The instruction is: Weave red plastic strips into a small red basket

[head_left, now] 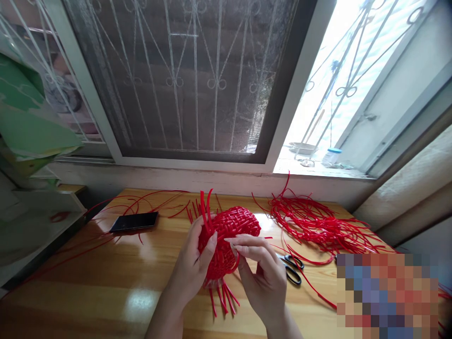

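Note:
A red woven piece (237, 222), made of glossy plastic strips, is held up over the middle of the table. Loose strip ends stick out at its top and hang from its lower side. My left hand (197, 256) grips the piece from the left, with the thumb pressed on its face. At its right side, my right hand (259, 268) pinches a red strip (236, 263) that curves out of the weave. Just behind the right hand lie scissors (292, 270) with black handles, their blades partly hidden.
A tangled heap of red strips (318, 223) covers the table's right rear. At the left, a black phone (134, 221) rests among loose strips on the wooden table (106, 278). A barred window (190, 84) rises behind. The lower right corner is pixelated.

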The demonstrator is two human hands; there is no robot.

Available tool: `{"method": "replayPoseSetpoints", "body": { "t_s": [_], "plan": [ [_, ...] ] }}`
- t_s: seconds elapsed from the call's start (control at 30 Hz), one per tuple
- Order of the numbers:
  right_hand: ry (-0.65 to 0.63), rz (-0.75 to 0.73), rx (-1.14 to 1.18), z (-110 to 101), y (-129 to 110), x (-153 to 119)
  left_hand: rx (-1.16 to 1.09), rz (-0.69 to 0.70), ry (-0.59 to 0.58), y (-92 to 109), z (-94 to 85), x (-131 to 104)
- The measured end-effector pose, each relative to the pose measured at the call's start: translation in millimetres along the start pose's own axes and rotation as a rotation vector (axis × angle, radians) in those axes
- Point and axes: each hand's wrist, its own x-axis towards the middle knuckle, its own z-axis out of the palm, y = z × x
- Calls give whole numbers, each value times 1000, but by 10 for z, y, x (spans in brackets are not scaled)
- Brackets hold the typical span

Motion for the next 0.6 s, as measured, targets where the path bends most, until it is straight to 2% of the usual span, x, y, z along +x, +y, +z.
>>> {"method": "replayPoseSetpoints", "body": {
  "t_s": [0.2, 0.4, 0.6],
  "plan": [
    [-47, -82, -77, 11, -40, 37, -20, -10, 30, 7, 0, 9],
    [-88, -64, -68, 61, -10, 24, -25, -13, 28, -2, 31, 2],
    [-94, -30, -253, 52, 25, 44, 8, -27, 34, 37, 36, -4]
  ]
}}
